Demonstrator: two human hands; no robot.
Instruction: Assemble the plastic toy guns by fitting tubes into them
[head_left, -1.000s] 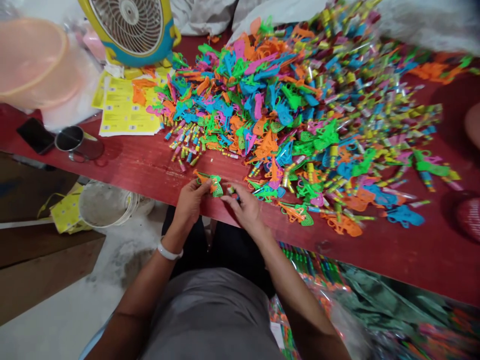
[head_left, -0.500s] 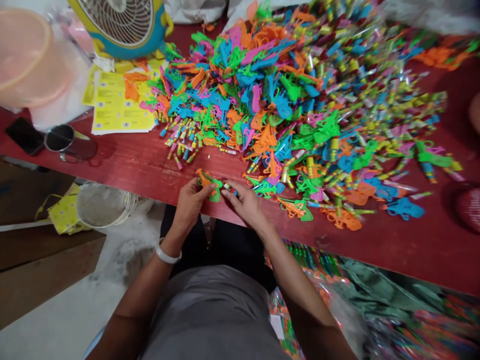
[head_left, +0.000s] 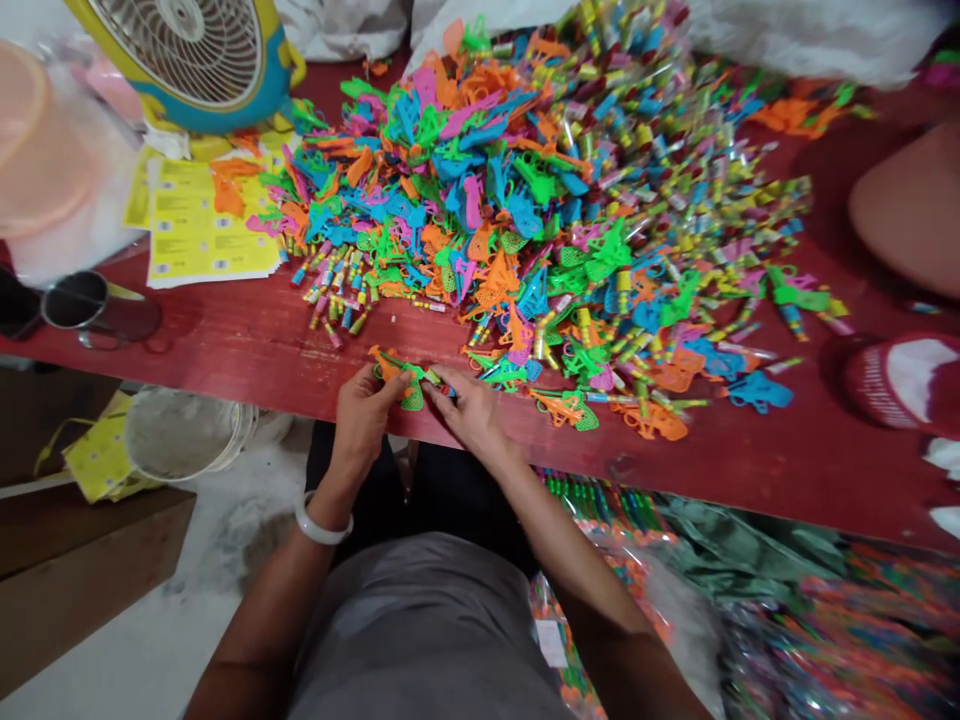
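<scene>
Toy pieces (head_left: 412, 394) sit pinched in the left hand (head_left: 360, 418); the right hand (head_left: 474, 414) pinches a small tube (head_left: 433, 377) alongside, apparently needing careful alignment.

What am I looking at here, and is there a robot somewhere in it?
No robot: these are a person's two bare hands, seen by one camera worn on the head, looking forward and down. Every picture comes from it.

On the red table lie heaped bright plastic shapes and small banded tubes. To the left are yellow sheets, a fan and a metal mug.

The left hand pinches orange and green plastic pieces. The right hand seems to hold a small tube against them.
</scene>
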